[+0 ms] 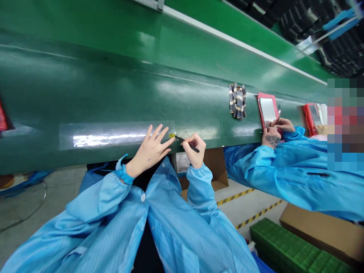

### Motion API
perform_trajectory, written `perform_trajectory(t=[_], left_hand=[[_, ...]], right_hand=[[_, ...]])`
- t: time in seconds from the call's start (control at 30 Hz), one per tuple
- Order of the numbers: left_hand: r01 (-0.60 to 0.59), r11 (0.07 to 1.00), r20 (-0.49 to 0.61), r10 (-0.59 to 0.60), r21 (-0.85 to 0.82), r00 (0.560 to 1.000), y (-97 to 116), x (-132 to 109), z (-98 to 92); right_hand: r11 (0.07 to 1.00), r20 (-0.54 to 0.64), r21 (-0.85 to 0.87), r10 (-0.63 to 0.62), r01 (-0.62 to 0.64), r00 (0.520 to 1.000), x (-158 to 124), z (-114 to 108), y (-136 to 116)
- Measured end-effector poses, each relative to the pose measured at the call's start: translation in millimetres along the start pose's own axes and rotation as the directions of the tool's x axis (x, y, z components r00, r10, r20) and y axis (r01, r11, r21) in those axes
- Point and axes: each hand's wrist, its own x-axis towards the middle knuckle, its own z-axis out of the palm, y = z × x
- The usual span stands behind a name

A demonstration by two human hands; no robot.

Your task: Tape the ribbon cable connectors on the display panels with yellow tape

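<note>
From far away, I make my right grip (196,149) pinch black tweezers (190,145), tip by a yellow bit (172,135). My left grip (150,152) spreads wide over the surface (91,98).

A long, glossy green table (119,87) runs across the view. A clear sheet (113,131) lies flat along its near edge, with a small yellow piece (171,135) by the sheet's right end. Farther right sit a bundle of dark strips (238,101) and two red-edged panels, the nearer panel (267,108) beside the bundle and the farther panel (311,115) beyond it. A red object (2,118) shows, cut off, at the far left.
</note>
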Motion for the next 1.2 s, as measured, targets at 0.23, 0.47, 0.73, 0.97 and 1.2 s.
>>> perform_trajectory(t=[0.23, 0.47, 0.73, 0.97, 1.2], left_hand=[[-0.011, 1.000, -0.006, 0.011, 0.014, 1.000, -1, 0, -1.9], [-0.009, 1.000, -0.015, 0.009, 0.019, 1.000, -1, -1, 5.3], [0.152, 0.988, -0.102, -0.154, -0.027, 0.983, -19, -33, -28.5], [0.473, 0.859, -0.140, -0.453, 0.196, 0.881, -27, -92, -48.4], [-0.032, 0.999, 0.161, 0.030, 0.005, 0.987, 71, -8, 46.1]], right_hand=[[0.998, -0.016, 0.068, 0.003, -0.001, 1.000, 1, 1, 8], [0.955, -0.021, 0.297, 0.027, -0.019, 0.999, 3, -4, 7], [0.847, -0.181, 0.525, 0.013, 0.085, 0.983, -12, -23, -26], [0.820, -0.273, 0.558, 0.039, 0.125, 0.961, -27, -41, -27], [0.880, -0.464, 0.429, 0.022, 0.203, 0.886, -52, -73, -27]])
